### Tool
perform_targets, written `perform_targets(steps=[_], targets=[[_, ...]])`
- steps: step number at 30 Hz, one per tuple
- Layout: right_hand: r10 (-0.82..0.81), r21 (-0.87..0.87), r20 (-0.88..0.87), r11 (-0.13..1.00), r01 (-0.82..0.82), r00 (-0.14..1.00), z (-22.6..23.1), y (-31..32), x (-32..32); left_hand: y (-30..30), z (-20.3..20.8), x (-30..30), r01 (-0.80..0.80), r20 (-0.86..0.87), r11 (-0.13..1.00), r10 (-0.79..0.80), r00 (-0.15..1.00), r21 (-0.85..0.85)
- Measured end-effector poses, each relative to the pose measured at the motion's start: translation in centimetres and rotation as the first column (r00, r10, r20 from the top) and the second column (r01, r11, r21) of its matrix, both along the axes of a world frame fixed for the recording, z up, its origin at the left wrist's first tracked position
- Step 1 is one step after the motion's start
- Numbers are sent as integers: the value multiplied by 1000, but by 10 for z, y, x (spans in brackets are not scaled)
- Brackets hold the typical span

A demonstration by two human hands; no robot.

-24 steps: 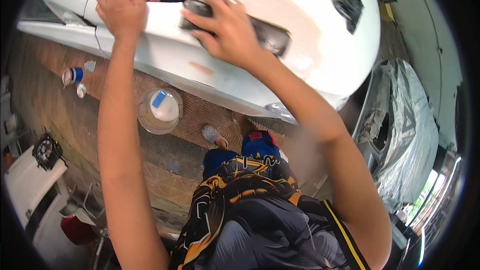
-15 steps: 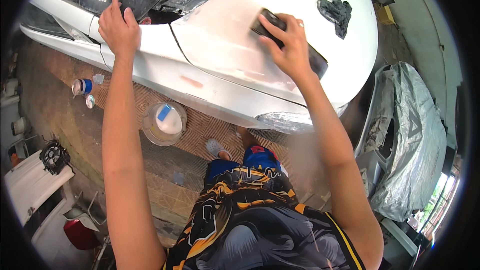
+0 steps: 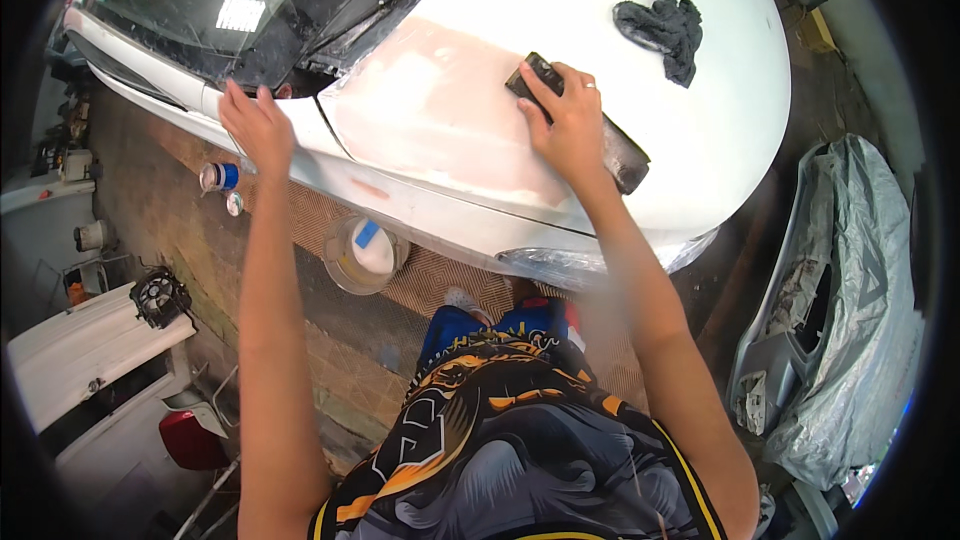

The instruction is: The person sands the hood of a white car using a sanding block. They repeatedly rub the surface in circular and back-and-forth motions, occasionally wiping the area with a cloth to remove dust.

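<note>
My right hand [image 3: 570,125] is wrapped around a long dark sanding block [image 3: 627,155], which lies against the white car's hood [image 3: 560,0]. Under and left of the block spreads a dull pinkish-beige sanded patch [image 3: 430,105]. My left hand [image 3: 260,132] is at the car's side by the lower windshield corner, fingers stretched out and nothing in them. Whether its palm touches the panel I cannot tell. A smaller pinkish spot [image 3: 369,186] marks the fender below the hood seam. A crumpled black cloth [image 3: 662,32] rests on the hood beyond the block.
On the floor below the fender stands a round tub [image 3: 345,275] with whitish content and a blue piece. Blue-banded can [image 3: 219,177] and lid [image 3: 235,204] sit left. A silver-covered car part [image 3: 860,310] is at right; white panels [image 3: 100,340] and a fan [image 3: 160,297] at left.
The whole view has shifted. My left hand has come nearer to the hood seam, away from the windshield. My right hand and the sanding block have slid slightly toward me over the hood.
</note>
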State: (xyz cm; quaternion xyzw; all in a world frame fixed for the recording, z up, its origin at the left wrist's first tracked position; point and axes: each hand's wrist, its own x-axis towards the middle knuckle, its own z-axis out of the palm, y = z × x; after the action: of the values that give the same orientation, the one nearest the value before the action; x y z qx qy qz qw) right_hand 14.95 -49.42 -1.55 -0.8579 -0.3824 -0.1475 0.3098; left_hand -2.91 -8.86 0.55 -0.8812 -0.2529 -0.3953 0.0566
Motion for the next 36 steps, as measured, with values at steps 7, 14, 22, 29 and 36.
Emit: perform_targets(steps=[7, 14, 22, 29, 36], targets=[[-16, 12, -11, 1000, 16, 1000, 2, -1, -5, -139, -84, -157, -61, -284, 955, -25, 959, -292], [47, 175, 12, 983, -49, 999, 11, 7, -18, -209, -169, -421, -792, -854, 375, 4, 520, -481], [401, 467, 117, 785, -407, 909, 87, 122, -189, -222, -165, -533, -649, -556, 176, 381, 738, -740], [476, 677, -284, 715, -178, 833, 69, 210, -385, -197, -49, -450, -10, 107, 607, 156, 982, -794], [158, 287, -912, 906, 313, 379, 6, 236, -497, -191, 16, -437, -228, -365, 948, 135, 921, -224]])
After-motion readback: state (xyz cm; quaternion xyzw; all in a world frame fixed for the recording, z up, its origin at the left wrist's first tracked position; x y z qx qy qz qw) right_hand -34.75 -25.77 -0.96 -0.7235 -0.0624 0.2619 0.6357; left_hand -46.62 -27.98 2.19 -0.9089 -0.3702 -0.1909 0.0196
